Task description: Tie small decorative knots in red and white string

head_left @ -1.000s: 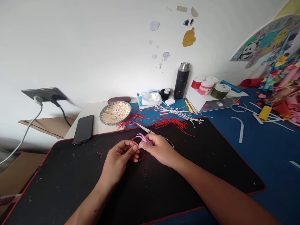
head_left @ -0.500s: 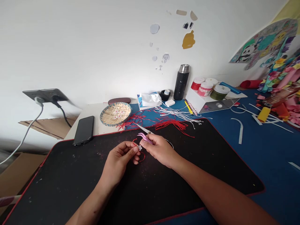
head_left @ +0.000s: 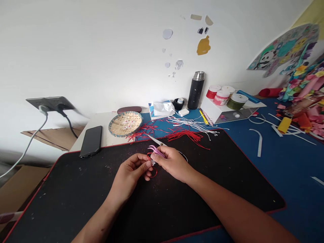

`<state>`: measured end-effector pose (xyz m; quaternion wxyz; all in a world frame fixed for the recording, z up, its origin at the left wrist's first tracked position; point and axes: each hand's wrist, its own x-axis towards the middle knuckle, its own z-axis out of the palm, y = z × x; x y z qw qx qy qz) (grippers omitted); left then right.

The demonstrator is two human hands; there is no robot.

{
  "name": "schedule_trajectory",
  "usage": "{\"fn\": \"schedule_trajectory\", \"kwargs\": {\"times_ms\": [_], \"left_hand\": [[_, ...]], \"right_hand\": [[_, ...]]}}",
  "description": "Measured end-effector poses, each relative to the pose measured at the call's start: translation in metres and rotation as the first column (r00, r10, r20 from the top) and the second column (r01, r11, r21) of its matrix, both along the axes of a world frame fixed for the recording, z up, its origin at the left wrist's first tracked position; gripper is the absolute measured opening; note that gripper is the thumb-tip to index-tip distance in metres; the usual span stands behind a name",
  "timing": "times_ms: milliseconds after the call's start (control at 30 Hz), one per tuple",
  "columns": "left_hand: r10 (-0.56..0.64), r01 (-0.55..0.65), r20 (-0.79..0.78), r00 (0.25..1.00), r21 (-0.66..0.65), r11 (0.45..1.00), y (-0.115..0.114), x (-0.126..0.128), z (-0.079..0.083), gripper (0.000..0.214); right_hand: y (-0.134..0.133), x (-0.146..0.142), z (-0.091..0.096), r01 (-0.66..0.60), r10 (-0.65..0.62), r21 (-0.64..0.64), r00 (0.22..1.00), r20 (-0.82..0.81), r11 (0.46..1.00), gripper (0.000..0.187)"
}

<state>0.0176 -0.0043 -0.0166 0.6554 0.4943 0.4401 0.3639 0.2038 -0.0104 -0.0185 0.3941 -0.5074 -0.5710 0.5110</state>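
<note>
Closer together now, my left hand [head_left: 131, 172] pinches red cord [head_left: 155, 173] by a tiny white flower [head_left: 153, 162], while my right hand [head_left: 172, 163] grips pink tweezers [head_left: 156, 151] just above.

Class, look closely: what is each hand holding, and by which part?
The right hand pinches curved pink tweezers at one end; the left hand pinches thin red cord by a small white flower.

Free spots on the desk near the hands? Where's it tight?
Widest: black desk mat between the phone and left hand, specks only. Also mat right of the right hand, below the red cords. Crowded: far mat edge, with white cords and scissors, and far right, under paper scraps.
</note>
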Motion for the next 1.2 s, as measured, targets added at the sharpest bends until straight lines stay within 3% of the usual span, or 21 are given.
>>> {"fn": "schedule_trajectory", "kwargs": {"times_ms": [200,433,633,900,1067,1200], "left_hand": [[-0.073,0.073,-0.006,0.997,-0.031,0.997,-0.0025,0.0022,0.0011,0.039],[-0.128,0.128,-0.01,0.992,0.051,0.99,-0.0052,0.0056,0.0,0.052],[-0.221,0.223,-0.122,0.968,0.004,0.975,-0.0071,0.006,-0.0026,0.045],[-0.194,0.21,-0.188,0.963,0.068,0.975,-0.0083,0.0094,-0.0046,0.031],[-0.182,0.208,-0.265,0.947,0.077,0.975,-0.0069,0.0073,-0.0062,0.036],[-0.172,0.188,-0.228,0.958,0.05,0.981,-0.0031,0.0034,-0.0073,0.037]], "right_hand": [[-0.0021,-0.0012,0.0014,-0.029,0.028,0.034,0.999,0.037,0.999,0.024],[-0.0001,-0.0013,-0.0012,0.003,-0.004,0.023,1.0,0.024,1.0,0.023],[-0.0014,-0.0036,-0.003,-0.012,0.001,-0.076,0.99,-0.143,0.997,0.027],[-0.0017,-0.0042,-0.0032,0.009,-0.017,-0.089,0.995,-0.095,0.996,0.027],[-0.0009,-0.0042,-0.0046,0.009,-0.021,-0.104,0.992,-0.121,0.995,0.029],[0.0004,-0.0028,-0.005,0.026,-0.045,-0.138,0.99,-0.136,0.99,0.029]]}}
